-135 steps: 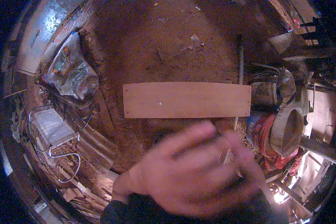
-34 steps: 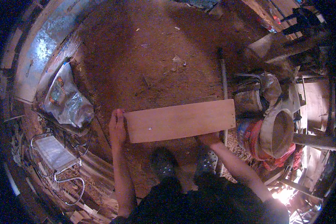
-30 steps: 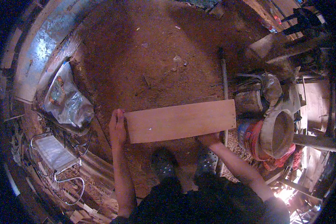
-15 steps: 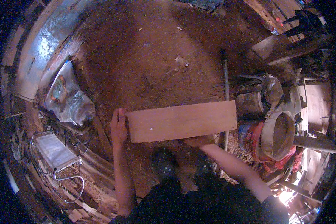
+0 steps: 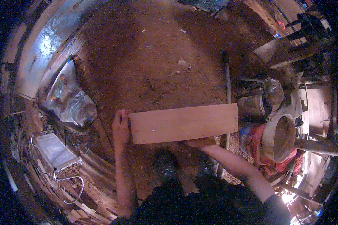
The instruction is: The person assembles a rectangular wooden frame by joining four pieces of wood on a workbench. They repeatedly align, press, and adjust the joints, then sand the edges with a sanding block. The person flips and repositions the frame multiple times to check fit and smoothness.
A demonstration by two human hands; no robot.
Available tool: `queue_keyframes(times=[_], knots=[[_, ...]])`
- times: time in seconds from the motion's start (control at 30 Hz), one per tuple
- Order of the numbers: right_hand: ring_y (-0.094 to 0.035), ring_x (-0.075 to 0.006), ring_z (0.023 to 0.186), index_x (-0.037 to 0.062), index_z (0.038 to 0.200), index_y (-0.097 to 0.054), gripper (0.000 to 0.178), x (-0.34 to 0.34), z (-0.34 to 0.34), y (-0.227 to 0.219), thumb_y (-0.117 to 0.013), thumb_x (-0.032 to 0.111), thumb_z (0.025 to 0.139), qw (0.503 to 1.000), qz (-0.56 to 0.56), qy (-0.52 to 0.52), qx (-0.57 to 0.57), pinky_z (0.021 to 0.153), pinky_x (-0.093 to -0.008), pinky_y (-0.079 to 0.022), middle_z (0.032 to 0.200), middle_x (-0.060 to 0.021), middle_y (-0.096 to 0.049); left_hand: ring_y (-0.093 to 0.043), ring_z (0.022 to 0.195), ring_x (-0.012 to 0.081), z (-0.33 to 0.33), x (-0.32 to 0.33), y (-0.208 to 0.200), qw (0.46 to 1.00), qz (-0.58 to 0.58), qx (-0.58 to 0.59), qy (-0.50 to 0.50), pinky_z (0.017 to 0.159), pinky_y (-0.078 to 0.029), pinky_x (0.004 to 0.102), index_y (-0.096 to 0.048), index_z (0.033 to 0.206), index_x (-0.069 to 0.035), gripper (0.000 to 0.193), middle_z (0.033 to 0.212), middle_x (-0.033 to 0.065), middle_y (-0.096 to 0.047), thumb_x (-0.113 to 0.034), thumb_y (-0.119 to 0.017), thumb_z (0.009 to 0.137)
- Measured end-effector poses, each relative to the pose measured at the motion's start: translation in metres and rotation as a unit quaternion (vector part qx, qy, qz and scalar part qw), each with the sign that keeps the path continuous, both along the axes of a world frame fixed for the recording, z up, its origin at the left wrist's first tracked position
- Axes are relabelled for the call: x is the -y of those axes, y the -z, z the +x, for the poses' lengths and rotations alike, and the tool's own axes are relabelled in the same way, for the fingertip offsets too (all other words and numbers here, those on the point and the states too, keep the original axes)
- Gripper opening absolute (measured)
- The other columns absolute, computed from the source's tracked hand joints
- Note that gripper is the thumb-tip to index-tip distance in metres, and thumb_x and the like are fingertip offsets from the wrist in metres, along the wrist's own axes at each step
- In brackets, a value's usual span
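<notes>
A long, pale wooden board [image 5: 184,123] is held up in front of me, over the ground and above my feet. Small dark dots, like nail holes, mark its right end. My left hand [image 5: 121,126] grips the board's left end, with fingertips showing at the far corner. Under the near edge, right of the middle, my right hand [image 5: 199,143] supports it from below; those fingers are hidden by the board. A thin darker strip shows along the board's far edge, and I cannot tell whether it belongs to the same piece.
Brown dirt floor [image 5: 154,67] stretches ahead. To the right stand a red-and-blue bucket [image 5: 251,139] with a pale round opening and a metal pole [image 5: 228,80]. On the left lie a crumpled plastic sheet [image 5: 73,99], a metal-framed chair [image 5: 58,152] and wood scraps.
The board and both hands sit very slightly lower in the picture. The grip on the board looks the same.
</notes>
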State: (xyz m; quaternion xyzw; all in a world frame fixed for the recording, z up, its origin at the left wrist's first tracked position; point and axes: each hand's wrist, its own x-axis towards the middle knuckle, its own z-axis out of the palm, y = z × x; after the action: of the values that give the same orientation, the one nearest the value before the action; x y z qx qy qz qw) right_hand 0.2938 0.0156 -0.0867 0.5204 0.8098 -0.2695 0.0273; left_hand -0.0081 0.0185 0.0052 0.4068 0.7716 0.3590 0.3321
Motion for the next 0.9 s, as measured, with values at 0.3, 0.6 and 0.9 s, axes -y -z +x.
queue_keyframes(times=[0.3,0.6,0.9], knots=[[-0.057,-0.038,0.103,0.0086,0.112,-0.062,0.039,-0.003,0.002,0.004,-0.049,0.036,0.089,1.0,-0.013,0.018,-0.003,0.092,-0.0502,-0.044,0.11,-0.0186,-0.062,-0.057,0.095,0.0236,0.002,-0.003,-0.004,1.0,-0.002,0.001,-0.001,0.087,-0.042,0.0333,-0.059,0.104,0.0,0.041,0.099,0.0134,-0.063,-0.036,-0.041,0.099],[-0.057,-0.0382,0.102,0.0083,0.112,-0.062,0.038,0.014,0.067,0.01,-0.049,0.036,0.089,0.995,0.021,0.084,0.046,0.091,-0.0503,-0.044,0.109,-0.019,-0.063,-0.051,0.111,0.0235,-0.01,0.007,0.007,0.989,0.065,0.133,0.022,0.099,-0.036,0.0352,-0.055,0.118,-0.001,0.059,0.119,0.0125,-0.058,-0.051,-0.028,0.098],[-0.058,-0.0385,0.101,0.008,0.112,-0.062,0.038,-0.001,-0.013,0.003,-0.049,0.036,0.089,0.999,0.017,-0.041,-0.019,0.09,-0.0503,-0.045,0.108,-0.0195,-0.063,-0.034,0.133,0.0258,-0.007,0.048,0.034,0.953,0.192,0.233,-0.007,0.113,-0.021,0.0398,-0.035,0.14,0.0,0.097,0.145,0.0137,-0.036,-0.078,-0.021,0.083]])
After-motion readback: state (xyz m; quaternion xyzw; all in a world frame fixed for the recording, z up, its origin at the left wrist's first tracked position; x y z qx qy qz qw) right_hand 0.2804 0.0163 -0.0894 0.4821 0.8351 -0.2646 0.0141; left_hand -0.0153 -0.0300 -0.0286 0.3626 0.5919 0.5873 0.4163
